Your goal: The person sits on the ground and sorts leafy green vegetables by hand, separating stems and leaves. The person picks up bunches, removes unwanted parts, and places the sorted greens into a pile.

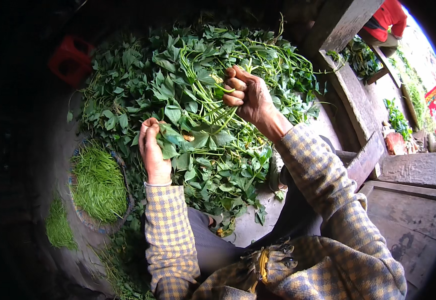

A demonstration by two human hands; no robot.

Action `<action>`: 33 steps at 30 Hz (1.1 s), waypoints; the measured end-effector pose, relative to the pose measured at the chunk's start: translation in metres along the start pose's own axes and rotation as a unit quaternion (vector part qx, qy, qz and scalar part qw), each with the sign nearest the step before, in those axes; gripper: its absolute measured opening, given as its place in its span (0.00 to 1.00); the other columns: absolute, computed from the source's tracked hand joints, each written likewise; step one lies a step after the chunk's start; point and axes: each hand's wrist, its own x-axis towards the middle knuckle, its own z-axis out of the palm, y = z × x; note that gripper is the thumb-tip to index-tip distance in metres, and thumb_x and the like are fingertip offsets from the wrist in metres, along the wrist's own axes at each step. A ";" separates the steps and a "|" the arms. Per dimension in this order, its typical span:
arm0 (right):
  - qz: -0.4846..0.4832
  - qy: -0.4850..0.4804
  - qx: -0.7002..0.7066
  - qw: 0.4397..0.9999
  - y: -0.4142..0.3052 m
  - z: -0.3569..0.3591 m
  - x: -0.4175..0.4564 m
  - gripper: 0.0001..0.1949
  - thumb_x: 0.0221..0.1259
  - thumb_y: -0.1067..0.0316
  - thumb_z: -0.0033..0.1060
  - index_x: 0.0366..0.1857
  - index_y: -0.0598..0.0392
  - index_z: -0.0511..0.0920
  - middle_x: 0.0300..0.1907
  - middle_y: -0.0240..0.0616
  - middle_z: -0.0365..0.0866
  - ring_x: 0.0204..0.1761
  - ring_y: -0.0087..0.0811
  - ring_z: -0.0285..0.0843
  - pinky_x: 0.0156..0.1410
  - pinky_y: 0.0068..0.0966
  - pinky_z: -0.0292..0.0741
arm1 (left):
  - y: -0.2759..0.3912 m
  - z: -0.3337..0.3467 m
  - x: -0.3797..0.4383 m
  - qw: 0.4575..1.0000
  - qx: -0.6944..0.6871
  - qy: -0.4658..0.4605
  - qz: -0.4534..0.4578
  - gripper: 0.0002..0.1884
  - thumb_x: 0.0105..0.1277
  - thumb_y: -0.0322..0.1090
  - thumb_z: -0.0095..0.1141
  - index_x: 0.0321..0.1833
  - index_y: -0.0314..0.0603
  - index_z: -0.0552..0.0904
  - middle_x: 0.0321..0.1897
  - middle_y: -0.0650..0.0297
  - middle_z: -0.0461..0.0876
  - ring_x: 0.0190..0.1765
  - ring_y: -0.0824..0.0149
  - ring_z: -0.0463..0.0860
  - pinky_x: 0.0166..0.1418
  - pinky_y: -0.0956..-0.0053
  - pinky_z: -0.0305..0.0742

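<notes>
A big heap of green leafy vines (128, 75), likely sweet potato, spreads over the floor before me. My right hand (251, 92) is curled into a fist around a bunch of pale green stems (225, 118), held above the heap. Lower and to the left, my left hand (153, 148) pinches green leaves (168, 142) between thumb and fingers. Those leaves hang near the bunch; whether they join its stems I cannot tell. Part of the left fingers is hidden behind the leaves.
A round basket (128, 183) of cut grass (99, 183) stands left, with loose grass (58, 225) beside it. Back left is a red plastic object (69, 60). At right are a wooden door frame (347, 93) and threshold (415, 168). Outside sits a person in red (388, 20).
</notes>
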 end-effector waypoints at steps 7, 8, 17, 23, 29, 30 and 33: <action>0.051 -0.021 0.027 0.998 0.005 0.004 -0.001 0.13 0.74 0.59 0.35 0.30 0.50 0.66 0.15 0.18 0.45 0.15 0.16 0.39 0.19 0.16 0.44 | -0.010 0.027 -0.020 0.942 0.211 -0.258 -0.044 0.12 0.64 0.36 0.61 0.46 0.38 0.83 0.36 0.69 0.82 0.37 0.79 0.75 0.43 0.83 0.70; 0.050 -0.021 0.024 0.998 0.007 0.004 0.000 0.13 0.74 0.59 0.35 0.30 0.50 0.66 0.15 0.18 0.45 0.15 0.16 0.39 0.19 0.16 0.44 | -0.011 0.030 -0.024 0.946 0.182 -0.260 -0.062 0.11 0.62 0.33 0.62 0.46 0.37 0.84 0.37 0.69 0.83 0.38 0.79 0.76 0.45 0.83 0.70; 0.037 0.009 -0.030 0.999 0.000 0.004 -0.008 0.12 0.73 0.59 0.36 0.31 0.50 0.67 0.14 0.18 0.45 0.15 0.17 0.40 0.19 0.17 0.45 | -0.019 0.041 -0.029 0.858 0.421 -0.243 0.168 0.06 0.58 0.25 0.61 0.35 0.30 0.80 0.32 0.60 0.78 0.38 0.65 0.77 0.46 0.76 0.71; 0.014 0.084 -0.079 0.993 -0.001 0.004 -0.013 0.12 0.73 0.58 0.38 0.30 0.48 0.66 0.15 0.18 0.45 0.15 0.17 0.39 0.20 0.18 0.43 | -0.026 0.049 -0.039 0.817 0.453 -0.213 0.285 0.04 0.56 0.21 0.55 0.33 0.28 0.80 0.27 0.59 0.79 0.32 0.64 0.79 0.38 0.73 0.74; 0.047 0.060 -0.046 0.996 0.014 0.009 -0.010 0.12 0.73 0.58 0.37 0.30 0.48 0.66 0.15 0.18 0.46 0.15 0.17 0.40 0.19 0.17 0.44 | -0.026 0.037 -0.028 0.980 0.170 -0.107 -0.007 0.10 0.62 0.36 0.52 0.28 0.37 0.81 0.25 0.69 0.77 0.31 0.75 0.71 0.39 0.79 0.65; 0.044 0.068 -0.065 0.995 0.014 0.011 -0.011 0.12 0.73 0.58 0.36 0.29 0.48 0.66 0.14 0.19 0.46 0.15 0.18 0.41 0.20 0.18 0.44 | -0.028 0.036 -0.026 0.983 0.155 -0.091 -0.025 0.11 0.62 0.37 0.51 0.27 0.37 0.80 0.25 0.68 0.79 0.32 0.75 0.73 0.41 0.80 0.65; -0.024 0.062 -0.092 0.994 -0.004 0.003 -0.013 0.12 0.73 0.59 0.34 0.28 0.48 0.65 0.14 0.19 0.45 0.15 0.18 0.41 0.18 0.19 0.44 | -0.011 0.026 -0.013 0.981 0.057 0.070 -0.174 0.11 0.65 0.41 0.47 0.29 0.44 0.76 0.29 0.68 0.74 0.31 0.71 0.72 0.46 0.77 0.67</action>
